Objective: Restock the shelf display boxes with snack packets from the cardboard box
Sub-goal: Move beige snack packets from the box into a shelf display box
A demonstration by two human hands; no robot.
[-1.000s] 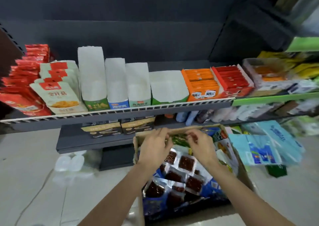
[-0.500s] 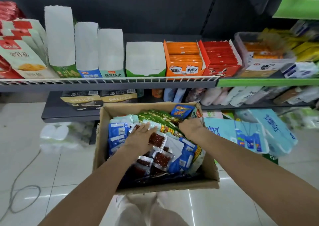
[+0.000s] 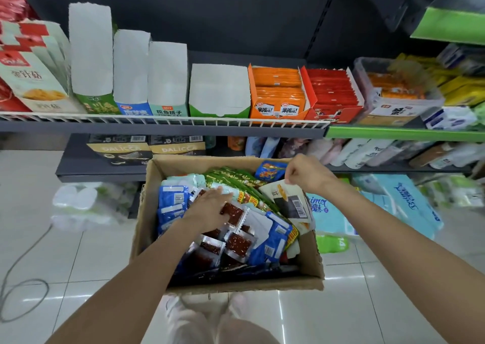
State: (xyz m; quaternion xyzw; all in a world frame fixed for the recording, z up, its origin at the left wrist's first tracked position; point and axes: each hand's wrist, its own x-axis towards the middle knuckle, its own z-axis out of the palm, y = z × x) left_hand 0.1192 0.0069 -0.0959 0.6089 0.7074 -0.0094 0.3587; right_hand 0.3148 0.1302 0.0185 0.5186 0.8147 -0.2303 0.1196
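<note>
— Where do the packets sit?
— In the cardboard box (image 3: 147,228) below the shelf (image 3: 162,129). The left hand (image 3: 207,208) lies flat on them.
— And the right hand (image 3: 305,171)?
— Its grip pinches the white packet's (image 3: 288,199) top corner — the packet hangs just beneath.

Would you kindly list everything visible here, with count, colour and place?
cardboard box: one, brown, on floor below shelf
snack packets: many, blue, green, clear-red, inside the box
white-and-black packet: one, at box's right edge
display boxes: several, white-backed, plus orange and red, on shelf
tissue packs: light blue, floor, right
cable: one, grey, floor, left
left hand: flat on packets
right hand: pinches the white-and-black packet
</note>
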